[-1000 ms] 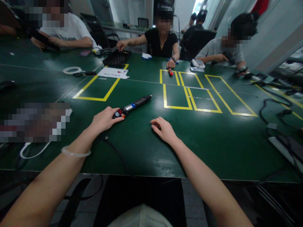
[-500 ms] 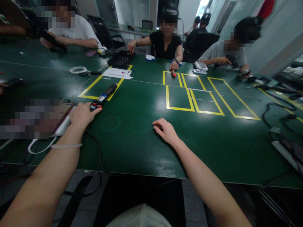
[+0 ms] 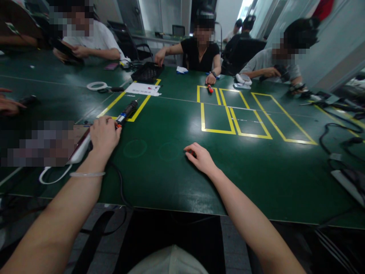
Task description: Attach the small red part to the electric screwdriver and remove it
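Observation:
My left hand (image 3: 104, 136) lies closed over the rear end of a black electric screwdriver (image 3: 127, 111) with a blue band, which rests on the green table (image 3: 176, 167) by the corner of a yellow taped rectangle (image 3: 128, 104). Its black cord (image 3: 121, 186) runs back off the table's near edge. My right hand (image 3: 201, 156) rests on the table to the right, fingers curled over something small and dark that I cannot make out.
Several people sit around the far and left sides of the table. Yellow taped boxes (image 3: 228, 114) mark the middle. A black tray (image 3: 147, 72), white paper (image 3: 142, 88), a coiled white cable (image 3: 96, 86) and black cables (image 3: 339, 133) at right lie about.
My left hand has slid the screwdriver from the table's middle to the left, up to the yellow rectangle's corner. The right hand has stayed in place.

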A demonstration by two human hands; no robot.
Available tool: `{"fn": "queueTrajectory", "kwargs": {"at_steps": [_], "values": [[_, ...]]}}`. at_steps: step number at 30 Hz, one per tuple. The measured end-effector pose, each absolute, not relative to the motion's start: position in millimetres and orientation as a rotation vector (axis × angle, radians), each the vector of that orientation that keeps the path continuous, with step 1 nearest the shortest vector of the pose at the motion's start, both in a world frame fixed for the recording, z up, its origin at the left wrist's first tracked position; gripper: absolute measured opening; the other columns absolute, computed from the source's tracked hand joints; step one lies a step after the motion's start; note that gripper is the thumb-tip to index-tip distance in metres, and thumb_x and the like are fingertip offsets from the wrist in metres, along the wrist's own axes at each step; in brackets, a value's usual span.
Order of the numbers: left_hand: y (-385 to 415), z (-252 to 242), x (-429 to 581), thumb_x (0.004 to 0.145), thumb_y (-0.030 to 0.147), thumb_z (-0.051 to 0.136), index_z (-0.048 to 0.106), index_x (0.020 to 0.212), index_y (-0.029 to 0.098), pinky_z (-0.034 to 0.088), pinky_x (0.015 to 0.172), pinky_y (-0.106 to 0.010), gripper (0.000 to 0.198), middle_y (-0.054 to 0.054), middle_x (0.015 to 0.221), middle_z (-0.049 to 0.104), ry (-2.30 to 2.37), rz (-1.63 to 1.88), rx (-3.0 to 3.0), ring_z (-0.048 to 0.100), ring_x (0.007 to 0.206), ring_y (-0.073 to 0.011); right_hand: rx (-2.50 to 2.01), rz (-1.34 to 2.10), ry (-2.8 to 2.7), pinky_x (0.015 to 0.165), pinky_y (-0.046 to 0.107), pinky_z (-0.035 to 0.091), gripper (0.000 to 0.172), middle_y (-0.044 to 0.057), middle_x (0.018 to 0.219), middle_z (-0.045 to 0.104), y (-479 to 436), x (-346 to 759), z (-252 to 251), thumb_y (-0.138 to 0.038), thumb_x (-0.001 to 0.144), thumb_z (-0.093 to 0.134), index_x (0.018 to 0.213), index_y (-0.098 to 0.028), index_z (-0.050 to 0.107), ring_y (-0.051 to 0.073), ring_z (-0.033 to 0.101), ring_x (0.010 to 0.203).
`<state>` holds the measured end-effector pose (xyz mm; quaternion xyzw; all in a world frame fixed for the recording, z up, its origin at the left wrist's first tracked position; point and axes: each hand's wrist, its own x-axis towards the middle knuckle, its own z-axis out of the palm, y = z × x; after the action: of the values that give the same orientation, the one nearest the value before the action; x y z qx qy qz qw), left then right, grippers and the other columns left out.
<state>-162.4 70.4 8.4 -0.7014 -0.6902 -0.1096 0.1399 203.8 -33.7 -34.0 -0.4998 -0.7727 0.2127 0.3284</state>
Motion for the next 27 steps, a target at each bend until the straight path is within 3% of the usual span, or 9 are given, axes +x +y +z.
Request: {"fn": "queueTrajectory", "kwargs": {"at_steps": [7, 11, 14, 20, 27], "values": [[73, 8, -156, 0.101, 0.037, 0.039, 0.053, 0.121, 0.011, 0.033, 0.106, -0.044, 0.036, -0.014, 0.141, 0.049, -1.890, -0.653, -2.081, 0.044, 0.124, -0.0294, -1.299, 0.567, -2.030, 0.072, 0.026, 0.046, 0.014, 0.003, 0.095, 0.061, -33, 202, -35, -0.021, 0.094, 0.056, 0.105, -0.021, 0.066, 0.014, 0.059, 0.079], [69, 11, -123, 0.100, 0.039, 0.042, 0.054, 0.124, 0.011, 0.044, 0.099, -0.038, 0.039, -0.011, 0.116, 0.066, -1.879, -1.147, -2.431, 0.060, 0.105, -0.0212, -1.274, 0.596, -1.996, 0.072, 0.027, 0.046, 0.014, 0.003, 0.094, 0.062, -33, 200, -34, -0.021, 0.094, 0.057, 0.104, -0.020, 0.066, 0.014, 0.059, 0.078], [56, 19, -80, 0.099, 0.043, 0.042, 0.058, 0.119, 0.012, 0.051, 0.088, -0.035, 0.040, -0.009, 0.102, 0.068, -1.868, -1.421, -2.837, 0.064, 0.090, -0.0183, -1.234, 0.671, -1.919, 0.072, 0.027, 0.047, 0.013, 0.003, 0.091, 0.063, -32, 200, -35, -0.022, 0.092, 0.057, 0.101, -0.019, 0.067, 0.013, 0.058, 0.075], [27, 30, -11, 0.096, 0.046, 0.050, 0.053, 0.134, 0.014, 0.050, 0.070, -0.028, 0.050, -0.006, 0.091, 0.066, -1.686, -1.218, -3.531, 0.060, 0.072, -0.0137, -1.079, 1.145, -1.520, 0.068, 0.027, 0.049, 0.024, 0.001, 0.084, 0.068, -26, 200, -37, -0.038, 0.089, 0.063, 0.104, -0.020, 0.065, 0.013, 0.060, 0.070], [22, 9, -3, 0.094, 0.048, 0.054, 0.048, 0.136, 0.015, 0.049, 0.068, -0.028, 0.054, 0.001, 0.074, 0.059, -1.601, -1.056, -3.749, 0.061, 0.072, -0.0155, -0.903, 1.416, -1.343, 0.066, 0.027, 0.052, 0.033, 0.000, 0.085, 0.070, -29, 195, -33, -0.046, 0.079, 0.076, 0.098, -0.021, 0.063, 0.012, 0.062, 0.069]]}}
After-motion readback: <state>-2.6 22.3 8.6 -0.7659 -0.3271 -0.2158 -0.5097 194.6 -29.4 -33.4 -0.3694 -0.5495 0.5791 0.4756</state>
